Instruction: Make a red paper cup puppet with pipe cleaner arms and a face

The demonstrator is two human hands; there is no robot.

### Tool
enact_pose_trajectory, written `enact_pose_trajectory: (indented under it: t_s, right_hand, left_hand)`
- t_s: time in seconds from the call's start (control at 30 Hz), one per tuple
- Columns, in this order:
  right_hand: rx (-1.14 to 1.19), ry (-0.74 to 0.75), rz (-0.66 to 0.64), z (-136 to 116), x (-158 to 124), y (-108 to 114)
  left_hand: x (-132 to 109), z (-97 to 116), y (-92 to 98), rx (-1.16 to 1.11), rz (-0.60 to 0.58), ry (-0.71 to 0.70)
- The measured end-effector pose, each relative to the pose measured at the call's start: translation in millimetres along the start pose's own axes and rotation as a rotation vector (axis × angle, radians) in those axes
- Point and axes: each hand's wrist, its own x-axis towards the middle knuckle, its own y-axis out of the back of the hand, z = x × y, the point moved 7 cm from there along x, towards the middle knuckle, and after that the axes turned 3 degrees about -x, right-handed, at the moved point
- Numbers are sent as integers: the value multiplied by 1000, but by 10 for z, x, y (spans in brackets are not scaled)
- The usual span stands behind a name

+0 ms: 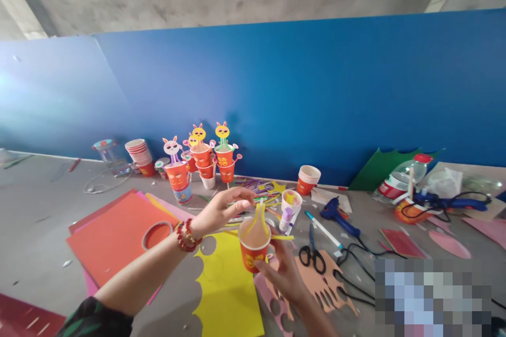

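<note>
A red paper cup (252, 254) stands upright in my right hand (282, 268), whose fingers wrap its right side with the thumb across its front. Bent yellow strips (258, 219) rise from inside the cup and meet in a point above its rim. Another yellow strip (283, 237) sticks out from the cup's right side. My left hand (226, 207) hovers just left of the strip tips, its fingers stretched out and nothing visible in them. Below the cup lies yellow foam sheet (225, 289) with a scalloped left edge.
Finished cup figures (177, 174) with animal heads stand at the back left. Coloured sheets (118, 231) and a tape roll (157, 235) lie left. To the right are black scissors (312, 258), a blue glue gun (340, 217) with cables, a glue stick (285, 219) and a plastic bottle (403, 179).
</note>
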Motion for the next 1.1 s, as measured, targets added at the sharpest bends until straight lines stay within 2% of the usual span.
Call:
enact_pose_trajectory:
  t_s: [0.17, 0.3, 0.4, 0.6, 0.77, 0.9, 1.0, 1.1]
  right_hand:
    - [41, -10, 51, 43, -9, 18]
    - [46, 11, 47, -24, 17, 15]
    - [55, 40, 16, -86, 34, -2]
    - [50, 51, -1, -115, 34, -2]
    - [-42, 80, -17, -169, 47, 3]
    - [-168, 98, 26, -184, 46, 33]
    - [-282, 134, 75, -169, 33, 57]
    - [-367, 176, 121, -153, 17, 61]
  left_hand:
    - [-297, -274, 84, 20, 15, 106]
    - [-527, -519, -2, -136, 43, 236]
    - [-607, -612, -59, -257, 138, 277]
    - [-648, -662, -13, -230, 296, 202]
    - [-652, -669, 18, -163, 382, 149]
    - [-641, -709, -39, -215, 453, 129]
    - [-641, -726, -106, -224, 468, 124]
    - [-635, -643, -156, -75, 439, 103]
